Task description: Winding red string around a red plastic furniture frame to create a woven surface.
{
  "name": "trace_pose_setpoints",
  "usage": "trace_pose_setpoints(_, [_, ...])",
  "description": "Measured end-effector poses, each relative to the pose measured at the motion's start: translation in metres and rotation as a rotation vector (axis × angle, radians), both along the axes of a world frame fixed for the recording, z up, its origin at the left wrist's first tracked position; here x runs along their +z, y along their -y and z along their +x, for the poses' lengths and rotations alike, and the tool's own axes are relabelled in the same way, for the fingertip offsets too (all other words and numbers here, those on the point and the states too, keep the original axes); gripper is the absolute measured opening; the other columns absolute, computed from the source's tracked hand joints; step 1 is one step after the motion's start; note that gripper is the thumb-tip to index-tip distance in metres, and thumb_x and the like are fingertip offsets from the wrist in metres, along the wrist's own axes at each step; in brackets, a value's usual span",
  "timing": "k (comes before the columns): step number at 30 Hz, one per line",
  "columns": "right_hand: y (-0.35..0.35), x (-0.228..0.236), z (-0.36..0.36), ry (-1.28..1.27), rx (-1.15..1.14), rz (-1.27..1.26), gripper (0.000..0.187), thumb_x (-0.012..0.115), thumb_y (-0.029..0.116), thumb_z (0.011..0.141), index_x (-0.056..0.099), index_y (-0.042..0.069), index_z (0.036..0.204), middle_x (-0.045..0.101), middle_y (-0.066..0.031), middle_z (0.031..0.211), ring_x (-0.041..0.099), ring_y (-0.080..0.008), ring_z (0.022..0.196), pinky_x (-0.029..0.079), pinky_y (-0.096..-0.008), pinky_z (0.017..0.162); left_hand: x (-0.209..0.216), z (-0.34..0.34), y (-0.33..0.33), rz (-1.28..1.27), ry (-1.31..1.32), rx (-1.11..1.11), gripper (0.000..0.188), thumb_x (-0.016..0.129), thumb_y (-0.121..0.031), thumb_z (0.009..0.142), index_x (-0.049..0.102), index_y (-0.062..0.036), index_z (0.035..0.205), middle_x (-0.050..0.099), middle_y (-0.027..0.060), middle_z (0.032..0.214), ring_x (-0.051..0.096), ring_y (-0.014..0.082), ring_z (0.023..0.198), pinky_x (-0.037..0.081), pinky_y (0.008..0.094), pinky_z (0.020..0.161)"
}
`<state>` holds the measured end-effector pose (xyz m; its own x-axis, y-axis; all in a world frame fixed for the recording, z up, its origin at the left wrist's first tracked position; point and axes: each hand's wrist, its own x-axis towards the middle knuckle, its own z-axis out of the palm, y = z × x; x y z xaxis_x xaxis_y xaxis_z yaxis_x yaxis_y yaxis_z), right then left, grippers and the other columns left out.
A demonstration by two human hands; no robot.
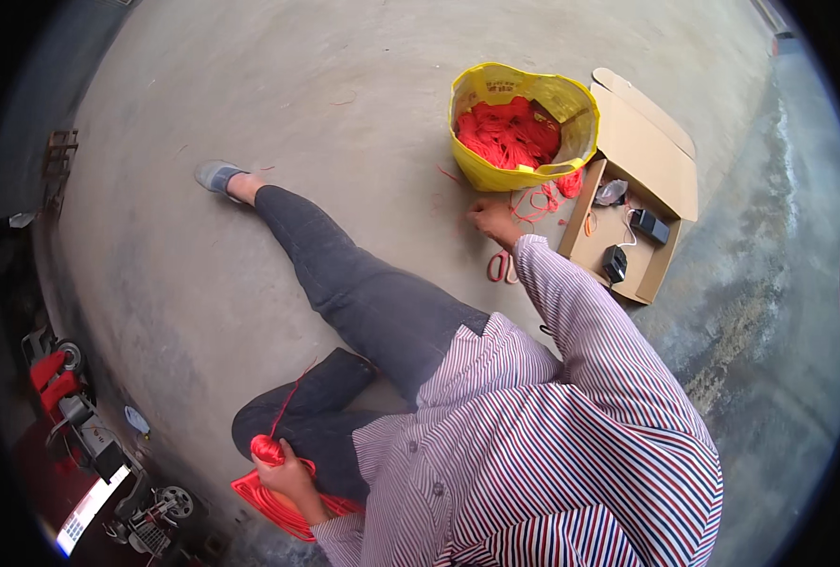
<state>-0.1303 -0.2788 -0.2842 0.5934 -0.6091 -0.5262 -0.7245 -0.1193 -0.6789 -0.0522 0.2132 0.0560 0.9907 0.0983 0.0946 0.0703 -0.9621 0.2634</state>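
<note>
My left hand is closed around a bundle of red cord beside my bent knee. A loose strand rises from this bundle toward my leg. Under that hand lies a larger flat coil of red cord. My right hand is over the floor in front of the yellow sack, its fingers drawn together; whatever they hold, if anything, is too small to make out. Next to my right wrist lie scissors, partly covered by my sleeve. Heaped red cord fills the lower part of the sack.
Right of the sack stands an open cardboard box holding black devices, a white cable and a clear plastic bag. Loose red strands lie between sack and box. A wheeled vehicle stands at the left edge.
</note>
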Motion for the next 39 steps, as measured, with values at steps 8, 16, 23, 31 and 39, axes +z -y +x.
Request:
trace_pose_setpoints(8, [-0.021, 0.009, 0.069, -0.088, -0.111, 0.022, 0.038, 0.066, 0.028, 0.08, 0.06, -0.005, 0.097, 0.065, -0.0234, 0.097, 0.064, -0.0358, 0.088, 0.05, -0.0411, 0.078, -0.008, -0.005, -0.014, 0.066, -0.047, 0.068, 0.036, 0.078, -0.016, 0.07, 0.058, 0.0007, 0.095, 0.064, 0.0196, 0.082, 0.06, 0.0402, 0.075, 0.046, 0.0462, 0.07])
trace_pose_setpoints(16, [-0.01, 0.018, 0.079, -0.217, 0.05, -0.088, 0.056, 0.062, 0.029, 0.083, 0.046, -0.012, 0.117, 0.061, -0.0318, 0.103, 0.062, -0.042, 0.098, 0.048, -0.0447, 0.085, -0.001, 0.003, 0.011, 0.116, -0.041, 0.026, 0.029, 0.077, -0.012, 0.07, 0.057, -0.001, 0.088, 0.06, 0.0174, 0.078, 0.057, 0.0397, 0.075, 0.044, 0.0474, 0.07])
trace_pose_setpoints(23, [-0.034, 0.017, 0.1, -0.17, 0.153, 0.014, 0.028, 0.058, 0.02, 0.08, 0.064, -0.004, 0.094, 0.065, -0.025, 0.085, 0.064, -0.0384, 0.08, 0.051, -0.0487, 0.075, 0.019, 0.004, 0.011, 0.212, -0.009, -0.104, 0.029, 0.077, -0.019, 0.07, 0.061, -0.0042, 0.088, 0.06, 0.0139, 0.075, 0.058, 0.037, 0.073, 0.045, 0.0449, 0.068])
trace_pose_setpoints(31, [0.01, -0.135, 0.04, -0.023, 0.391, -0.377, 0.018, 0.061, 0.015, 0.075, 0.07, 0.002, 0.065, 0.066, -0.0166, 0.064, 0.064, -0.0271, 0.056, 0.048, -0.038, 0.051, 0.007, 0.007, 0.023, 0.103, 0.163, -0.154, 0.018, 0.068, -0.014, 0.064, 0.051, -0.009, 0.066, 0.052, 0.0073, 0.063, 0.055, 0.0294, 0.061, 0.04, 0.041, 0.06])
trace_pose_setpoints(39, [-0.005, -0.081, 0.09, -0.128, 0.021, 0.147, 0.02, 0.055, 0.006, 0.075, 0.065, -0.01, 0.067, 0.064, -0.0188, 0.06, 0.064, -0.0257, 0.054, 0.046, -0.0407, 0.05, 0.001, 0.026, 0.025, 0.134, 0.207, -0.138, 0.019, 0.066, -0.015, 0.062, 0.048, -0.0093, 0.065, 0.05, 0.0063, 0.063, 0.055, 0.0273, 0.062, 0.039, 0.0382, 0.062])
